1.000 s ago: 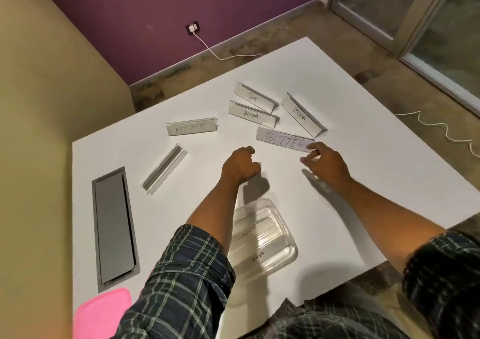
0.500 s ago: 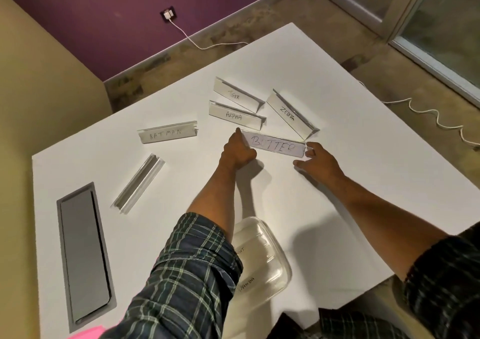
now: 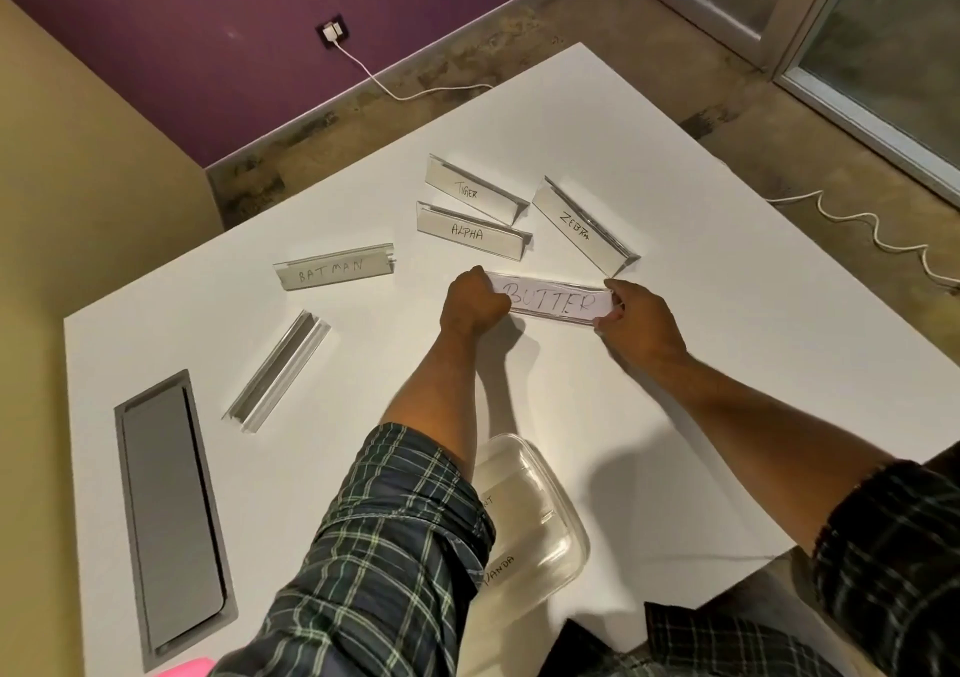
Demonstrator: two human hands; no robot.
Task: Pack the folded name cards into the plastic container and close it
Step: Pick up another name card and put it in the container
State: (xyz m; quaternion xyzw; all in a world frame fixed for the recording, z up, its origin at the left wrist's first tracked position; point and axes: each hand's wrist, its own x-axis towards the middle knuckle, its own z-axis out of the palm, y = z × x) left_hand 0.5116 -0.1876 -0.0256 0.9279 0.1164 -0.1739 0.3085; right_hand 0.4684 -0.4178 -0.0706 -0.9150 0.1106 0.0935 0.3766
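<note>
Both hands, the left hand [image 3: 475,300] and right hand [image 3: 641,320], pinched the ends of the BUTTER card [image 3: 550,302] on the table [image 3: 727,313], mid-pickup; next it probably needed carrying back to the open container [image 3: 540,515].

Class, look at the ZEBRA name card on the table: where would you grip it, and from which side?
Probably pinch the ZEBRA card from above, across its raised fold ridge near the middle. It stands tent-like and runs diagonally, with open table on its right side, so fingers can likely straddle both faces.

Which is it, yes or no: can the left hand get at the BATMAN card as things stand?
Probably not yet: the left hand grips the BUTTER card. Bare table lies between it and the BATMAN card.
</note>
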